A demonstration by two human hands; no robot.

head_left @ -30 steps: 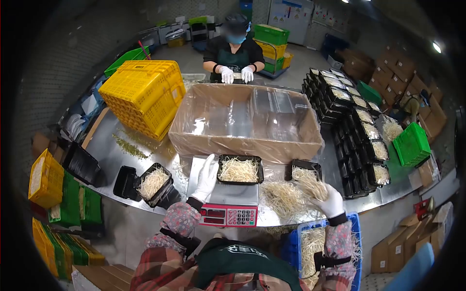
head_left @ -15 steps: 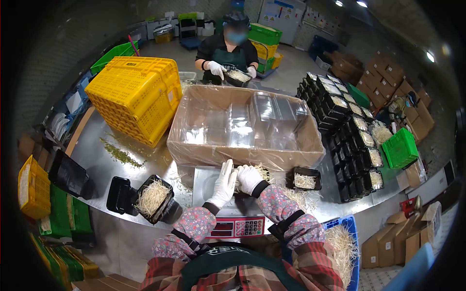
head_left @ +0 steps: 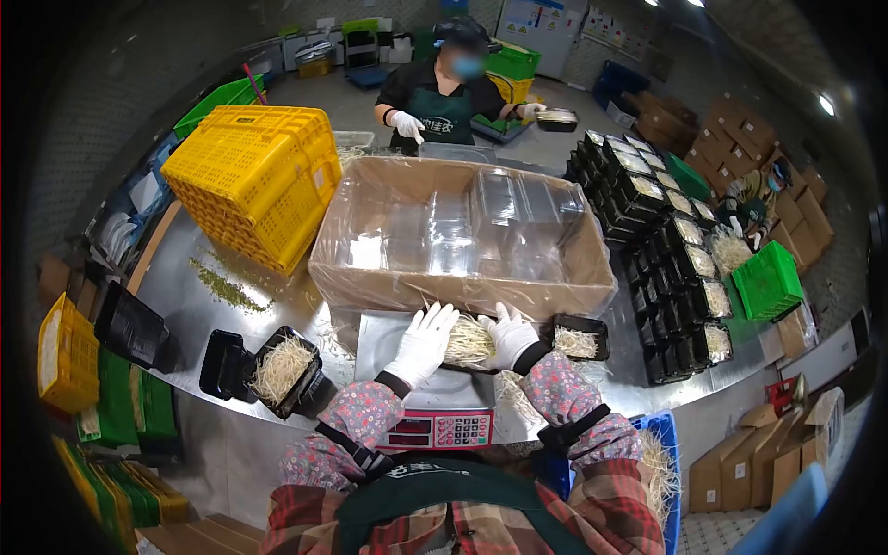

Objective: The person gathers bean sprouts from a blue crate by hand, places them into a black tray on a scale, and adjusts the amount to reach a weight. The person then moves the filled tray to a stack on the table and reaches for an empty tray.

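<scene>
A black tray heaped with bean sprouts [head_left: 470,343] sits on the metal scale [head_left: 377,344], between my two gloved hands. My left hand [head_left: 425,344] lies along the tray's left side with its fingers stretched out together. On the opposite side, my right hand [head_left: 510,339] has its fingers extended and touches the tray's right end. Most of the tray's rim is hidden by hands and sprouts. The scale's red keypad panel [head_left: 462,430] faces me. Another sprout-filled tray [head_left: 577,341] stands just right of my right hand.
A cardboard box of clear plastic lids [head_left: 462,294] stands directly beyond the scale. Yellow crates [head_left: 250,185] are at left, stacked filled trays [head_left: 684,268] at right. More sprouts fill a tray [head_left: 283,370] at front left and a blue crate [head_left: 668,435]. A co-worker [head_left: 449,111] stands opposite.
My right hand has moved right, off the top of the sprouts to the tray's end, uncovering them. My left hand has stayed close by. The co-worker has swung a filled tray toward the stacks.
</scene>
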